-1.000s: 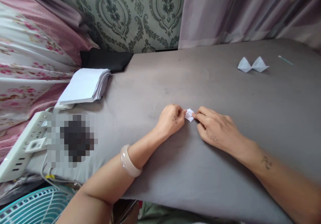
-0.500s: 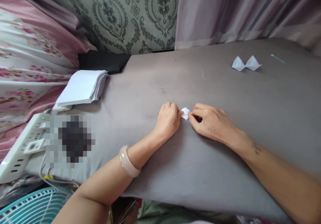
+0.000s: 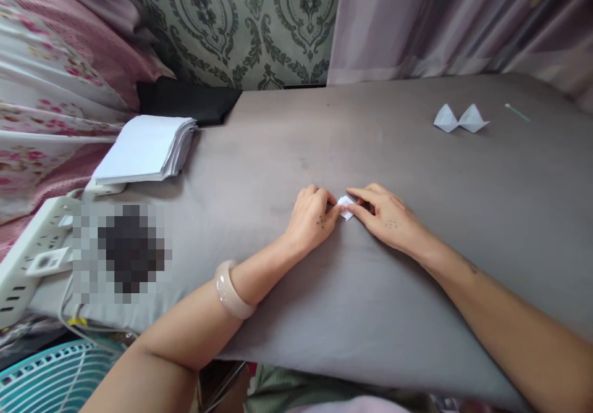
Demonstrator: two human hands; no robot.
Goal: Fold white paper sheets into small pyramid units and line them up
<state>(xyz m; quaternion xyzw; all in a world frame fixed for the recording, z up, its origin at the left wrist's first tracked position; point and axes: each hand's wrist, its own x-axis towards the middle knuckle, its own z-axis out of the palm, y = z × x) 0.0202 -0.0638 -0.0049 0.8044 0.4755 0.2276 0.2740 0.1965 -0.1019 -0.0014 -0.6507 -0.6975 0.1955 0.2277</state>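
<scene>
A small folded piece of white paper (image 3: 345,207) lies on the grey cloth surface, its corners pointing outward. My left hand (image 3: 311,216) is closed, with the thumb and curled fingers pinching the paper's left side. From the other side, my right hand (image 3: 386,218) presses its thumb onto the paper, while its index finger reaches just past the far edge. The right hand's other fingers curl underneath and are partly hidden. Farther back on the right stands a folded white paper shape (image 3: 461,118) with two peaks, apart from both hands.
A stack of white paper (image 3: 146,147) sits at the left, near a black folded item (image 3: 189,101). A white power strip (image 3: 34,249) with cables lies along the left edge, above a turquoise fan (image 3: 55,376). A thin cotton swab (image 3: 517,112) rests at far right.
My right index finger has lifted and stretched forward, while the thumb stays on the folded paper. The left hand keeps its pinch. The whole view has shifted slightly.
</scene>
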